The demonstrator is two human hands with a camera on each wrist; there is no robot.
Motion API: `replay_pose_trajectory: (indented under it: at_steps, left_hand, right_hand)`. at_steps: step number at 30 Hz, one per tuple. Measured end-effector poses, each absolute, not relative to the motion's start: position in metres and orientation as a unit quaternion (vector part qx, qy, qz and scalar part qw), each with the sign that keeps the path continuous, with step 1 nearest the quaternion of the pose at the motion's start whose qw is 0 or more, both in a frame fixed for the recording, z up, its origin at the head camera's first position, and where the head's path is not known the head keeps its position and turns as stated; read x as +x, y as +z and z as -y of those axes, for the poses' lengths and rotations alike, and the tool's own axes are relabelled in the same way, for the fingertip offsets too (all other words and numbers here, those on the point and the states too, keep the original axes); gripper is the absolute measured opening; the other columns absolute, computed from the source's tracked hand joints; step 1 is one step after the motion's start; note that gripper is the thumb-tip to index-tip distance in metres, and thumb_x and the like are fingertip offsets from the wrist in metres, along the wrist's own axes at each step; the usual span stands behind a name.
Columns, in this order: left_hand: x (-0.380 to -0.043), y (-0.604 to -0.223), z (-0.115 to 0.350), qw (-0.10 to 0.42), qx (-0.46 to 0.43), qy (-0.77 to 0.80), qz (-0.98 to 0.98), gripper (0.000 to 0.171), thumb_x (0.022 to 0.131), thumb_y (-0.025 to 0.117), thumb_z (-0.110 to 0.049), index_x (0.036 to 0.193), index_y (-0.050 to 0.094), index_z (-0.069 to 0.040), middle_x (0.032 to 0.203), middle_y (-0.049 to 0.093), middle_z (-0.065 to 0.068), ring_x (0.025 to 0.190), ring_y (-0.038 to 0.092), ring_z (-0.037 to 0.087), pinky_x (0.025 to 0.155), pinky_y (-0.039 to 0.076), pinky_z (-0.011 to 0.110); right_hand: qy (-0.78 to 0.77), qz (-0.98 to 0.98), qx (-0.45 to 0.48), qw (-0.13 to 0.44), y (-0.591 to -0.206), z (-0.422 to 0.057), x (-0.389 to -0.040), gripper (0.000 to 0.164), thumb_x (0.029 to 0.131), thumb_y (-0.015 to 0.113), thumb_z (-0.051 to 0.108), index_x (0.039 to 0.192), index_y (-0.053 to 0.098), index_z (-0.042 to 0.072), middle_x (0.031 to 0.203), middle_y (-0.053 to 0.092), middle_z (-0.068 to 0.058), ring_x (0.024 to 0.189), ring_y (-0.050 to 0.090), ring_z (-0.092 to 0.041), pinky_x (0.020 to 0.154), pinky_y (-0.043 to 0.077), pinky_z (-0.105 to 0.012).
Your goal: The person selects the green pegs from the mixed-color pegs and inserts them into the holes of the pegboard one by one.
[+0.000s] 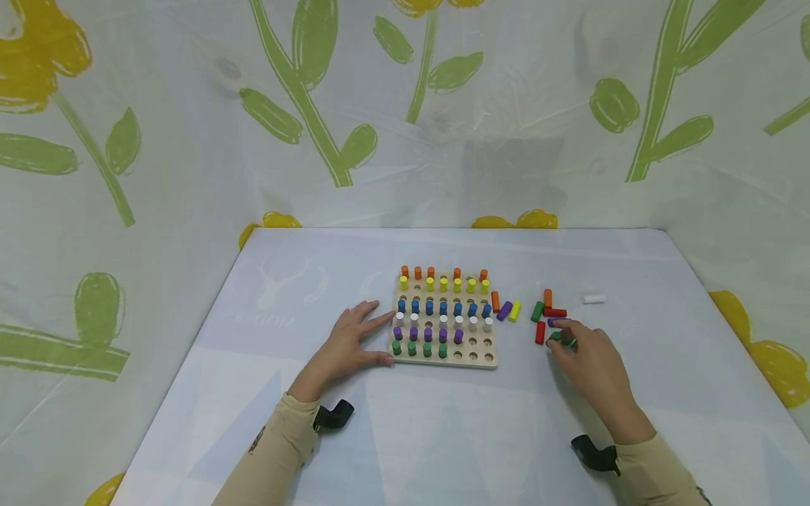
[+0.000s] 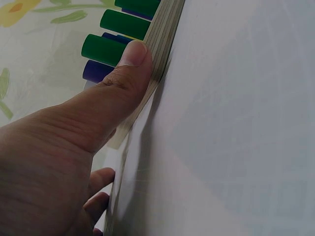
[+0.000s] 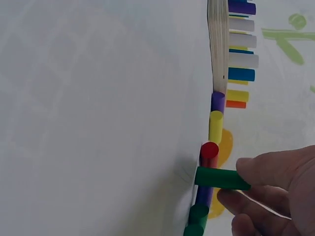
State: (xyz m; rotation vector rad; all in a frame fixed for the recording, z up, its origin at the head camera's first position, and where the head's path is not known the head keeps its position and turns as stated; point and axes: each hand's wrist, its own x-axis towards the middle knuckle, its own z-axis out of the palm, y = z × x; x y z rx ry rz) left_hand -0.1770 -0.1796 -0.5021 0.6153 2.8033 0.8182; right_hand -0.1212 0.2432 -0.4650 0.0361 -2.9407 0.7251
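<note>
A wooden pegboard (image 1: 480, 349) carries rows of orange, yellow, blue, white, purple and green pegs, with some holes bare. My left hand (image 1: 344, 344) lies at the board's left side, fingers spread. Its thumb (image 2: 133, 61) presses the board's edge near the front corner, beside the standing green pegs (image 2: 103, 48). Off to the right, my right hand (image 1: 595, 365) pinches a green peg (image 3: 219, 178) between thumb and fingers. That peg stands on end, low over the table among loose pegs. Right by this hand are a red peg (image 1: 540, 332) and a partly hidden purple peg (image 1: 551, 322).
Between board and right hand lie loose orange (image 1: 496, 301), purple (image 1: 504, 310) and yellow (image 1: 515, 310) pegs. Farther right are green (image 1: 537, 310), orange (image 1: 548, 298) and red (image 1: 555, 313) pegs. A white peg (image 1: 593, 299) lies apart. Behind the table hangs a flowered cloth (image 1: 519, 154).
</note>
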Motion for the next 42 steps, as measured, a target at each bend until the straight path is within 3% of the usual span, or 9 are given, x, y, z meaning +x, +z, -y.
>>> replay_pose_trajectory:
  at_steps: [19,42]
  left_hand:
    - [-0.176,-0.502,0.18,0.081,0.199,0.276,-0.937,0.092,0.076,0.085,-0.055,0.155,0.045,-0.029,0.166,0.027,0.011,0.156,0.013,0.033,0.126,0.003,0.054]
    - [-0.176,-0.501,0.179,0.081,0.2,0.273,-0.937,0.092,0.076,0.084,-0.055,0.155,0.045,-0.029,0.166,0.026,0.01,0.156,0.012,0.033,0.127,0.003,0.053]
  right_hand:
    - [0.247,0.965,0.018,0.086,-0.463,-0.241,-0.12,0.025,0.089,0.075,0.008,0.112,0.071,-0.001,0.091,0.07,-0.015,0.077,0.052,-0.026,0.056,0.042,-0.03]
    - [0.237,0.97,0.029,0.043,-0.451,-0.198,-0.117,0.03,0.091,0.076,0.014,0.118,0.07,0.003,0.107,0.07,-0.016,0.095,0.06,-0.033,0.075,0.06,-0.047]
